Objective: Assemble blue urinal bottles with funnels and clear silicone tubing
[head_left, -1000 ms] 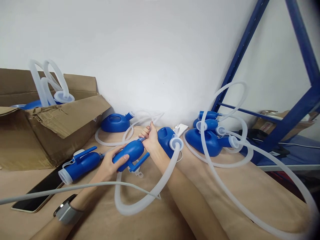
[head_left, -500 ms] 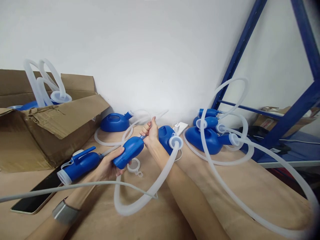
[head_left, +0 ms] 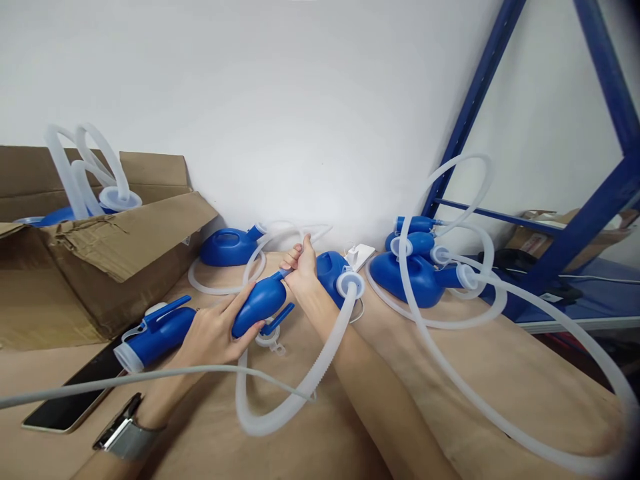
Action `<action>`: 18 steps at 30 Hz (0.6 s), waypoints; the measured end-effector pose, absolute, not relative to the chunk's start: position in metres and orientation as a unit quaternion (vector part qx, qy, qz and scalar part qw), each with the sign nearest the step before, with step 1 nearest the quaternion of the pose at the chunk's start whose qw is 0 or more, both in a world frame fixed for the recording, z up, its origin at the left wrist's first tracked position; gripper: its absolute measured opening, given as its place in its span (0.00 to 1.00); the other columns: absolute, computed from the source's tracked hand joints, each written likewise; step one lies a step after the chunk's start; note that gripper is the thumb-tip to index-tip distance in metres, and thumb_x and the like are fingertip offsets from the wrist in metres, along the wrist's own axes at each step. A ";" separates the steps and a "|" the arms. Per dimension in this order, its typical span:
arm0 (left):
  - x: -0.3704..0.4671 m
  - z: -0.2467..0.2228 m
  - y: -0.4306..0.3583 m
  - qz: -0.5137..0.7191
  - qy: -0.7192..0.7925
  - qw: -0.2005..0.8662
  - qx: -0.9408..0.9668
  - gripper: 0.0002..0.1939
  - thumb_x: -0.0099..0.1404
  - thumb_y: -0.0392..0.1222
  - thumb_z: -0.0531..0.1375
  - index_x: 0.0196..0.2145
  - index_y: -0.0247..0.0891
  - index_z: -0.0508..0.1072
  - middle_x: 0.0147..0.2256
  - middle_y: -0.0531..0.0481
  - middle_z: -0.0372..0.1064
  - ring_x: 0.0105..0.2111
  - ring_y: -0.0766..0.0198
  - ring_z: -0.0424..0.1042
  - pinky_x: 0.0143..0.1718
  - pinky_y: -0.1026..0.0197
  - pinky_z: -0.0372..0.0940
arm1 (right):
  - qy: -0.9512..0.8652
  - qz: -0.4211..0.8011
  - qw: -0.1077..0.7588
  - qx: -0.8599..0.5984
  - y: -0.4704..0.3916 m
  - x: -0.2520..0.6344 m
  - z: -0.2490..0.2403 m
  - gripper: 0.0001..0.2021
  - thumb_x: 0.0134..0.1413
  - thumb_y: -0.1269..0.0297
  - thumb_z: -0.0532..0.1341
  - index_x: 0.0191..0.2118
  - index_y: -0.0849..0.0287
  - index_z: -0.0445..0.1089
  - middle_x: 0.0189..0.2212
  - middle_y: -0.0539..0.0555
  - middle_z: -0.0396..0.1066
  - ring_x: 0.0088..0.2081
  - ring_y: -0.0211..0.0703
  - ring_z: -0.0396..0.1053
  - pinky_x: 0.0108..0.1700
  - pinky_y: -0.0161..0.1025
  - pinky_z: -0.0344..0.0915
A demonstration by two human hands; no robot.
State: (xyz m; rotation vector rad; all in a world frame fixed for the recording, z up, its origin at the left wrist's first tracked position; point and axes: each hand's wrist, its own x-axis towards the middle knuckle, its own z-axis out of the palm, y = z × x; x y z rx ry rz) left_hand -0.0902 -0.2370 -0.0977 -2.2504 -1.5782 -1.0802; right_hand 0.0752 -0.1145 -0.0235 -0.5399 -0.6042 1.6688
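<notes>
A blue urinal bottle (head_left: 260, 305) lies tilted in my left hand (head_left: 213, 330), fingers and thumb wrapped round its body. Its blue handle (head_left: 278, 319) now sticks out on the right side. My right hand (head_left: 301, 268) is closed at the bottle's narrow end, around the white tube (head_left: 320, 235) that comes out behind the fingers; the grip hides the exact joint. Below the bottle, partly covered by it, lies a white ring-shaped cap (head_left: 270, 341). Another blue urinal bottle (head_left: 165, 337) with a white mouth rests beside my left wrist.
At left stands an open cardboard box (head_left: 145, 267) with tubes rising from it, near a phone (head_left: 65, 403). Several blue bottles (head_left: 407, 280) with looping tubes lie at right, before a blue shelf frame (head_left: 565, 233). A grey cable (head_left: 165, 375) crosses the foreground.
My left hand has turned the bottle about its length, so its handle shows on the right. The left wrist rolled, bringing the watch face into sight. My right hand stayed closed in place.
</notes>
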 end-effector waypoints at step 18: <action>-0.093 -0.084 -0.224 -0.463 -0.412 -0.729 -0.291 0.26 0.64 0.51 0.56 0.53 0.29 0.70 0.24 0.48 0.70 0.11 0.71 0.56 0.08 0.71 0.48 | -0.223 0.760 0.580 -0.191 -0.120 0.075 -0.024 0.28 0.73 0.45 0.49 0.23 0.56 0.52 0.11 0.37 0.41 0.13 0.28 0.37 0.14 0.27 0.41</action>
